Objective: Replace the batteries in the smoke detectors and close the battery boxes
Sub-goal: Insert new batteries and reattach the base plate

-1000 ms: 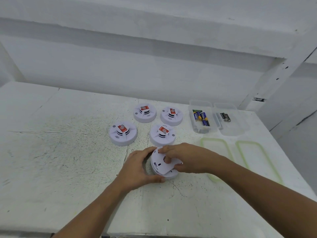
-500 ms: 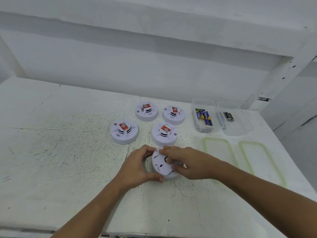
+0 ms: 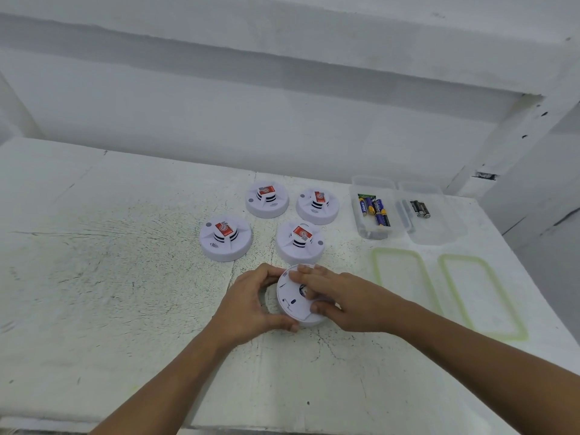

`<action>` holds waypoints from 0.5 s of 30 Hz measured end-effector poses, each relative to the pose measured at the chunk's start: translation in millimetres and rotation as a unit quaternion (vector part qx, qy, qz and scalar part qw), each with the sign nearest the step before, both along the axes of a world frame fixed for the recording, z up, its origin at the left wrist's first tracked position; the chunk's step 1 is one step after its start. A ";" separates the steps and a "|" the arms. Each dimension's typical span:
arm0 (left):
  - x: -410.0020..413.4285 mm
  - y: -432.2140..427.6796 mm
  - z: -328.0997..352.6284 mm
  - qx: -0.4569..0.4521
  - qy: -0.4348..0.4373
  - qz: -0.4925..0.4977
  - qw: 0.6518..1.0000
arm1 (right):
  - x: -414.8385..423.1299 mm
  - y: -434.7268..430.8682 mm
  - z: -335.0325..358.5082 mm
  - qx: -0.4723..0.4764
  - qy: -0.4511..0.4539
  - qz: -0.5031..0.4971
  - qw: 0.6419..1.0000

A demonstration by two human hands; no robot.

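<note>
Nearest the camera, both bare forearms reach onto the scuffed white-painted table (image 3: pixel 94 277), where the two hands grip one round white plastic smoke detector (image 3: pixel 296 304) turned underside up. The left hand (image 3: pixel 251 304) curls around its left rim, thumb at the near edge and fingers at the far edge. The right hand (image 3: pixel 342 298) lies over the right part of the back plate, fingertips pressed on the plate and thumb against the near side; the battery compartment is mostly hidden under these fingers, so whether it stands open cannot be told. To the right of the hands lie two flat clear rectangular lids with pale green seals (image 3: pixel 405 277), side by side on the table. Beyond the held unit stand four more white round smoke detectors (image 3: pixel 299 243), face up, each with a red label on its raised centre, arranged in two staggered rows. At the far right sit two open clear plastic rectangular boxes, touching each other. The left clear box (image 3: pixel 361 229) holds several blue-and-yellow cylindrical batteries (image 3: pixel 375 210). The right clear box (image 3: pixel 439 233) holds a few dark grey cylindrical batteries (image 3: pixel 420 209). A white wall rises behind the table.
</note>
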State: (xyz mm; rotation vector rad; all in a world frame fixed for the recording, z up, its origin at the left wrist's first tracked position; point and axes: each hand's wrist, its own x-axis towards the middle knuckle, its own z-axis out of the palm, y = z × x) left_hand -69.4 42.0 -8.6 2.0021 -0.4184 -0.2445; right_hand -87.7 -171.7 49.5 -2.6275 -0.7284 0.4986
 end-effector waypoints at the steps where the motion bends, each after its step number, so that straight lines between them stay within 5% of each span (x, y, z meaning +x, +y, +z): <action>1: 0.3 -0.1 -0.8 0.001 -0.001 0.000 1.000 | -0.8 -0.1 -0.3 0.001 0.003 -0.004 1.000; 15: 0.0 -0.4 -6.2 0.033 -0.025 0.010 0.999 | -11.8 11.5 -7.3 0.002 0.017 -0.063 0.998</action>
